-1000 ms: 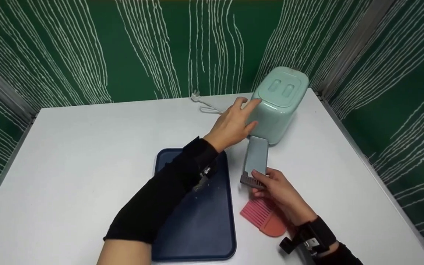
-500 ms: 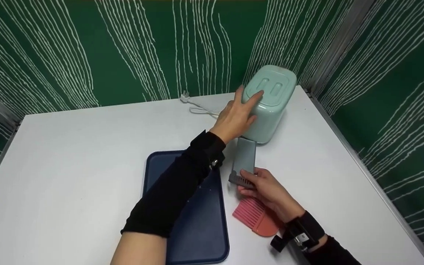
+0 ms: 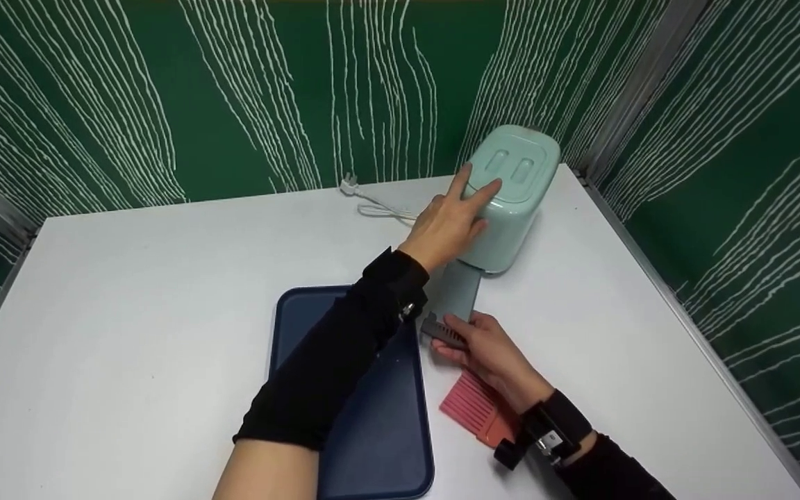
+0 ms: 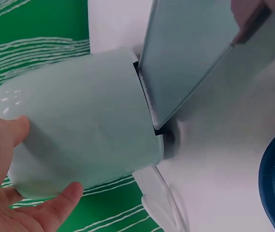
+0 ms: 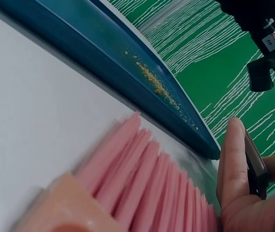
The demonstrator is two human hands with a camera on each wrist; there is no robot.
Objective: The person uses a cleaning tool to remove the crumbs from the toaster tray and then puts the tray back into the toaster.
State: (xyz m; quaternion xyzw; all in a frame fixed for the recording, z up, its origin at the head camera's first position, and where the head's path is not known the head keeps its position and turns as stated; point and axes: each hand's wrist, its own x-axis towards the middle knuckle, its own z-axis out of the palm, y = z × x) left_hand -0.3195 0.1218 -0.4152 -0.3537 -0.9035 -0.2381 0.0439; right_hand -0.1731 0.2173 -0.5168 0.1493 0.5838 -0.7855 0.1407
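A mint-green toaster [image 3: 504, 239] stands at the back right of the white table. My left hand [image 3: 442, 229] rests on its near end, fingers spread over the top edge and thumb against the side. Below, my right hand [image 3: 494, 347] pinches the grey handle end of a flat crumb tray [image 3: 457, 292], thumb on top and fingers beneath. The left wrist view shows the far end of this crumb tray [image 4: 190, 53] right at the dark slot [image 4: 147, 96] low in the toaster's end. A pink-bristled brush [image 3: 468, 404] with an orange handle lies under my right wrist.
To the left lies a navy tray [image 3: 386, 423], partly covered by my left sleeve. Yellowish crumbs [image 5: 154, 82] are scattered in it. A white plug [image 3: 349, 184] and its cable lie near the back edge, against a green wall with white lines.
The head view has shifted a little. My right hand has swung the crumb tray's handle end to the left, and slightly less of the tray shows. My left hand stays on the toaster.
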